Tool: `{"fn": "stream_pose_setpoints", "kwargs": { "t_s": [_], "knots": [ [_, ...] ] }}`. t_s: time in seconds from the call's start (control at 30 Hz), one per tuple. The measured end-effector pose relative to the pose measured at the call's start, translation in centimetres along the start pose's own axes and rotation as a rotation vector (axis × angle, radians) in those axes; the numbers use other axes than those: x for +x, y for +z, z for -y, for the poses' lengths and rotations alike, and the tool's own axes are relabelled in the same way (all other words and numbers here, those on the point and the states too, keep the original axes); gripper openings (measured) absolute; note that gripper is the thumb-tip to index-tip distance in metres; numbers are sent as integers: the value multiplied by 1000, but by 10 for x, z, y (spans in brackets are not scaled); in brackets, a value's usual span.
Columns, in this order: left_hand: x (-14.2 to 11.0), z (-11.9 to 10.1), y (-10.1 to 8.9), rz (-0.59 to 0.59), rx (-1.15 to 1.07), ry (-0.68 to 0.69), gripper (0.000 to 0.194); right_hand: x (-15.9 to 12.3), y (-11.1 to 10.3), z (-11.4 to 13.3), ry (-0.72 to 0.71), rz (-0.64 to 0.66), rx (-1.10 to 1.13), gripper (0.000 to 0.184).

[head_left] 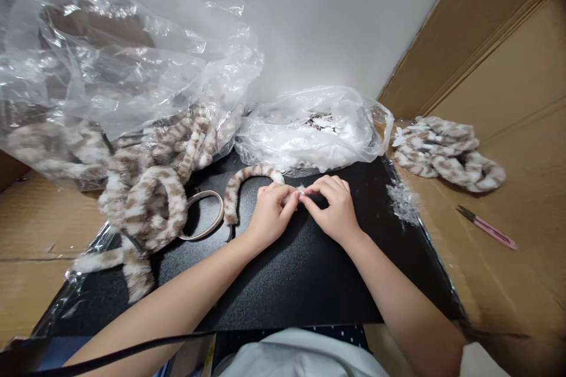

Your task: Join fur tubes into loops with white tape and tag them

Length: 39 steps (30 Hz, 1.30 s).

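Observation:
A curved brown-and-white furry headband (242, 179) arches over the black table (305, 283), its far end running to my fingers. My left hand (274, 212) pinches that end between thumb and fingers. My right hand (333, 206) is closed in a pinch right beside it, fingertips nearly meeting the left ones at a tiny whitish, shiny bit that is too small to name. Left of the headband lies a beige ring-shaped band (216, 224). Just beyond my hands sits a clear plastic bag (274, 135) with small white pieces inside.
A heap of furry headbands (154, 200) spills from a large clear bag (177, 41) at left. More furry headbands (446, 150) lie on cardboard (499, 283) at right, near pink-handled thread snips (489, 230). Clear plastic scraps (403, 201) sit by the table's right edge.

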<state>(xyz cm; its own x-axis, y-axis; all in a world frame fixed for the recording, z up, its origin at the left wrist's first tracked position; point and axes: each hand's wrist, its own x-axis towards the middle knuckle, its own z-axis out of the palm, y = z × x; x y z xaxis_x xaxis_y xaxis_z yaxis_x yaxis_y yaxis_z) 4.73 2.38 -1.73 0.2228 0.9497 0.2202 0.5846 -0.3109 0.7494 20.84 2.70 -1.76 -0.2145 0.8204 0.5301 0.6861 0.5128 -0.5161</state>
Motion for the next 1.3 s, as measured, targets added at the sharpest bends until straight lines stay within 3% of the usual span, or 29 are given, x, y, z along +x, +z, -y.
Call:
{"fn": "stream_pose_setpoints", "kwargs": {
  "t_s": [0.53,0.8,1.3],
  "knots": [
    [0,2,-3,39,97,66,21,6,-4,-1,226,208,348,11],
    [-1,4,-4,21,96,91,20,4,-5,-3,177,335,303,18],
    [-1,3,-3,3,95,89,17,2,-1,-2,200,296,286,8]
  ]
}}
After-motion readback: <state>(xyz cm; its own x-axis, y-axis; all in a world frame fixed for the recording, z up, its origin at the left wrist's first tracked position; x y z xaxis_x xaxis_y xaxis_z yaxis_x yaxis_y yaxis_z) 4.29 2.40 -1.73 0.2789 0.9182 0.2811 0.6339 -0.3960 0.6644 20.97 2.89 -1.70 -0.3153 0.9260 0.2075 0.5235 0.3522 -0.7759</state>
